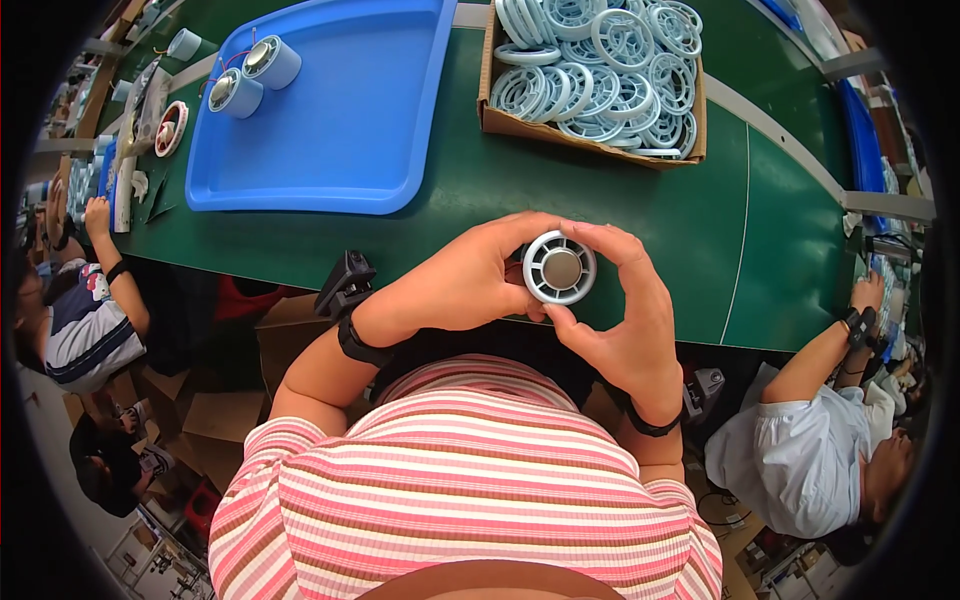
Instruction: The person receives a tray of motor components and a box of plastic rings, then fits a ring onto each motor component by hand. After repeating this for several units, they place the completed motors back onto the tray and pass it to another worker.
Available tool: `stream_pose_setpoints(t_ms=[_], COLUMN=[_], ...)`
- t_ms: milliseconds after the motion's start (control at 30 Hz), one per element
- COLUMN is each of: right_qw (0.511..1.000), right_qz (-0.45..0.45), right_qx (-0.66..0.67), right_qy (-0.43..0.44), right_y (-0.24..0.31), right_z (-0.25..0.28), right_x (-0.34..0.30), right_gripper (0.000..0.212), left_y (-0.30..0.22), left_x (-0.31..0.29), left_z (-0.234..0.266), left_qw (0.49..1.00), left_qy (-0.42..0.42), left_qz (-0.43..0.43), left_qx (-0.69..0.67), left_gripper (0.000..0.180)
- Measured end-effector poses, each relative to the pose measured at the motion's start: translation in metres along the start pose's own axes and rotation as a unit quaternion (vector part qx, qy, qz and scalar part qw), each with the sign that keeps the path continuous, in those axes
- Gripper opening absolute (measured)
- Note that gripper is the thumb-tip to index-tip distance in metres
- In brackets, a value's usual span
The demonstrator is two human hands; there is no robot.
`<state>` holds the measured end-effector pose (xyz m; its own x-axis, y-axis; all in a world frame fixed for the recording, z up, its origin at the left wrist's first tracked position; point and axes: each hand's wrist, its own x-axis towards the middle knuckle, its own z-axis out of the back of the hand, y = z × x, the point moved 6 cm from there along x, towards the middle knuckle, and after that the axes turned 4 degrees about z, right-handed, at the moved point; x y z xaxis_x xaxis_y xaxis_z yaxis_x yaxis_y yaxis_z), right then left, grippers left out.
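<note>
Between my two hands is a small round motor housing (562,268), its spoked pale-blue ring and grey metal centre facing up. My left hand (465,275) closes on its left side, with thumb and fingers pressed near the rim. From the right, my right hand (635,315) curves around it, fingertips at the top edge and thumb at the lower edge. A bit of something reddish shows beside the left fingers; most of the housing's side is hidden. The hands are over the near edge of the green table (480,170).
A blue tray (320,150) at the far left holds two light-blue cylindrical motor units (275,62) with red wires. A cardboard box (520,121) full of pale-blue spoked rings (600,90) stands beyond my hands. A white-rimmed round part (171,128) lies left of the tray. People work at both sides.
</note>
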<state>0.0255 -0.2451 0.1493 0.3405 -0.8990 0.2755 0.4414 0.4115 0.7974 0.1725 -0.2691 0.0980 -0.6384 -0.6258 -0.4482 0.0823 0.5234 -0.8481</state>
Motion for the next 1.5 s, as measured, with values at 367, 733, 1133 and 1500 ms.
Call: stream_pose_setpoints(t_ms=[367,733,1133,1500], right_qw=[0.998,1.0,0.959,0.905], right_qz=[0.015,0.002,0.047,0.015], right_qx=[-0.046,-0.011,-0.261,-0.319], right_qy=[0.037,0.011,-0.096,-0.28], right_y=[0.0,-0.005,-0.023,-0.059], right_z=[0.003,-0.004,0.026,0.107], right_x=[-0.001,-0.005,-0.019,-0.042], right_gripper=[0.065,0.069,0.054,0.023], left_y=[-0.005,0.004,-0.1,-0.139], left_x=[-0.004,-0.005,-0.072,-0.056], left_z=[0.01,0.007,0.106,0.226], left_qw=[0.991,0.98,0.543,0.595], left_qy=[0.074,0.084,-0.516,-0.536], left_qz=[-0.076,0.027,-0.29,-0.176], left_qx=[-0.087,-0.177,0.596,0.572], left_gripper=[0.065,0.056,0.034,0.014])
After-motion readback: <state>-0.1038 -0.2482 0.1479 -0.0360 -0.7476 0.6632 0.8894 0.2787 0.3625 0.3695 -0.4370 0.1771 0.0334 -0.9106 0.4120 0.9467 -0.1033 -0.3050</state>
